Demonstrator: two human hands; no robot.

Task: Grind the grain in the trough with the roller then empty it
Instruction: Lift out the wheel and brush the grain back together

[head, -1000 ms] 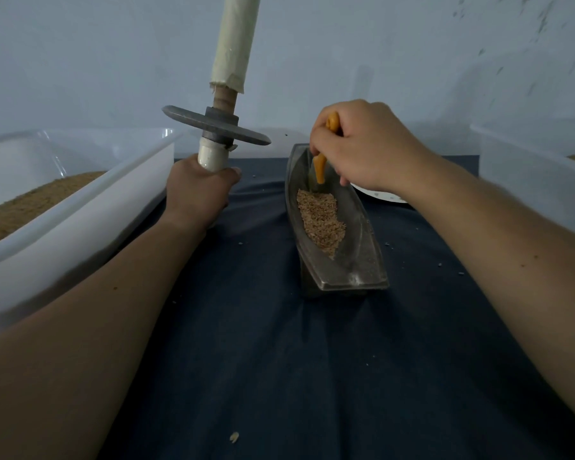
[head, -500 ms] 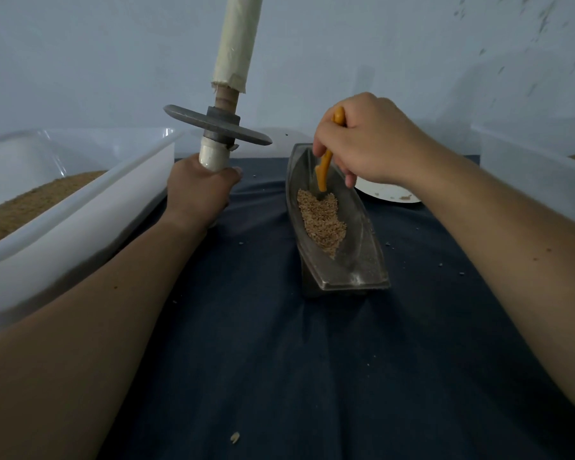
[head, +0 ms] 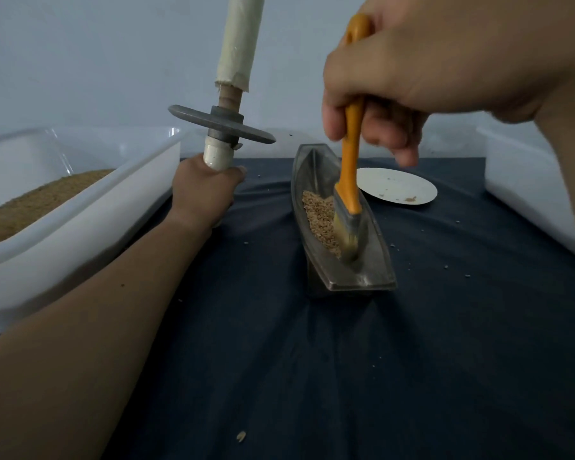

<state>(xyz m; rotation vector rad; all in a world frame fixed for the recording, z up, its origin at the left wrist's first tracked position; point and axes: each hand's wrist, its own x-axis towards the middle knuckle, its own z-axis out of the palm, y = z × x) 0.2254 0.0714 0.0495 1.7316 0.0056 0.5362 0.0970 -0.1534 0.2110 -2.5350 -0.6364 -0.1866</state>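
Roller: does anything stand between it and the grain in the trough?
Yes. The brush, gripped by the right hand, stands in the trough with its bristles on the grain. The left hand holds the roller upright, left of the trough.

Two hands [head: 206, 194] [head: 412, 68], one roller [head: 221, 125], one trough [head: 374, 273], one brush [head: 350, 167] and one plate [head: 400, 185] are counted; two white tubs [head: 80, 227] [head: 525, 187] are seen, frame left and right.

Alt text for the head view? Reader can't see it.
A person's right hand holds an orange brush, bristles down in a metal trough beside a heap of grain. Their left hand grips the roller upright by its lower handle, left of the trough. A white bin of brown meal sits at left, a white plate beyond the trough.
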